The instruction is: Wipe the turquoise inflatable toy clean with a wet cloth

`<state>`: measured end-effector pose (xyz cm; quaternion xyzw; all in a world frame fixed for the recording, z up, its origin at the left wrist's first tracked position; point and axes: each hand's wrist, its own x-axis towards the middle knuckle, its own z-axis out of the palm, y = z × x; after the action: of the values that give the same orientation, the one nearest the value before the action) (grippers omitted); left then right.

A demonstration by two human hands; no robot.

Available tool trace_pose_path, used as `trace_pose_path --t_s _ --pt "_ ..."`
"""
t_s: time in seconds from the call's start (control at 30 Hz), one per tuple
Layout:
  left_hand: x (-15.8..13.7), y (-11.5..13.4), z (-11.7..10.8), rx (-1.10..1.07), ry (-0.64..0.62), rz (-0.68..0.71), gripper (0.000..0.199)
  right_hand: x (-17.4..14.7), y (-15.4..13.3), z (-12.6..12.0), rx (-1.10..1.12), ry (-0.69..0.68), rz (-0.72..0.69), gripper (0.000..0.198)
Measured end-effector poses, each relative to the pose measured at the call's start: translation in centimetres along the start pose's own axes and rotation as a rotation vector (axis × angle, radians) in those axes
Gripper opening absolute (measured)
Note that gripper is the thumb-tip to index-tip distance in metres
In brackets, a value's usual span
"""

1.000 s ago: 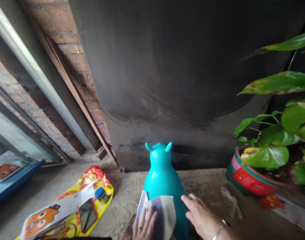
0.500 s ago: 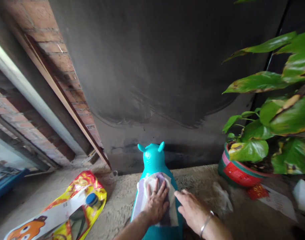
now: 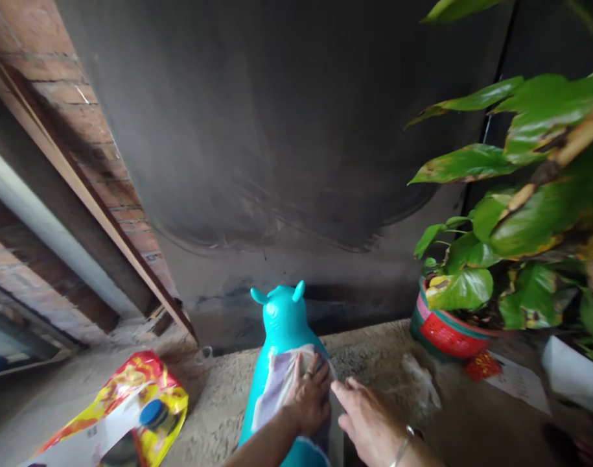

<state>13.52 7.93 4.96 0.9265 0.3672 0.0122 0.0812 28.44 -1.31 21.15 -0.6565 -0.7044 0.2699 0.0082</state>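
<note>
A teal inflatable animal toy (image 3: 284, 314) with two small ears stands in the lower middle, its head toward the dark panel. A white and purple striped cloth (image 3: 274, 383) lies over its back, wrinkled near the top. My left hand (image 3: 310, 392) rests flat on the cloth, fingers slightly spread, pressing it against the toy. My right hand (image 3: 371, 415), with a metal bangle (image 3: 404, 444) at its wrist, is at the toy's right side. Its index fingertip reaches the cloth's right edge, and the thumb is apart from it; the other fingers are partly hidden.
A dark panel (image 3: 277, 162) rises just beyond the toy. To the right stands a leafy plant in a red and green pot (image 3: 452, 334), with crumpled clear plastic (image 3: 422, 379) nearby. At left lies a yellow and red bag (image 3: 145, 376) with a blue-capped bottle (image 3: 153, 413).
The view has turned slightly right. My left hand and the cloth have slid toward the toy's right side, and the cloth is more wrinkled. My right hand stays beside the cloth.
</note>
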Motion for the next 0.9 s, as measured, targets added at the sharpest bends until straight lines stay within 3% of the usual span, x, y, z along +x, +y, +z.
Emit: trace_pose_path --t_s 0.1,0.17,0.3,0.43,0.53,0.6,0.73,0.8,0.9 --pt "4.6 -0.8 -1.7 0.002 0.019 -0.058 0.051 0.6 1.3 0.5 -0.016 -0.036 0.036 0.056" --pt "5.4 -1.0 -1.8 0.005 0.017 -0.086 0.051 0.9 2.3 0.7 -0.026 -0.042 0.057 0.057" --pt "0.7 -0.7 1.0 -0.025 -0.043 -0.034 0.052 0.5 3.0 0.3 -0.040 -0.029 0.116 0.056" --pt "-5.6 -1.1 4.4 -0.028 -0.061 0.157 0.045 0.0 1.8 -0.3 -0.013 -0.030 0.067 0.056" --pt "-5.5 -2.0 3.6 -0.004 -0.032 0.210 0.054 0.2 0.9 0.0 0.018 -0.034 -0.001 0.055" --pt "-3.2 -2.4 1.5 -0.011 -0.010 0.131 0.065 0.6 0.7 0.5 0.019 -0.042 -0.014 0.055" --pt "0.6 -2.8 -2.2 -0.030 0.034 -0.073 0.057 1.2 1.0 1.0 -0.018 -0.016 0.043 0.053" --pt "-0.3 -3.0 -1.8 -0.039 0.071 -0.107 0.056 1.5 1.2 0.9 -0.034 -0.004 0.076 0.050" --pt "-4.9 -3.1 2.1 -0.051 0.075 -0.156 0.057 1.6 1.2 0.7 -0.051 0.000 0.083 0.049"
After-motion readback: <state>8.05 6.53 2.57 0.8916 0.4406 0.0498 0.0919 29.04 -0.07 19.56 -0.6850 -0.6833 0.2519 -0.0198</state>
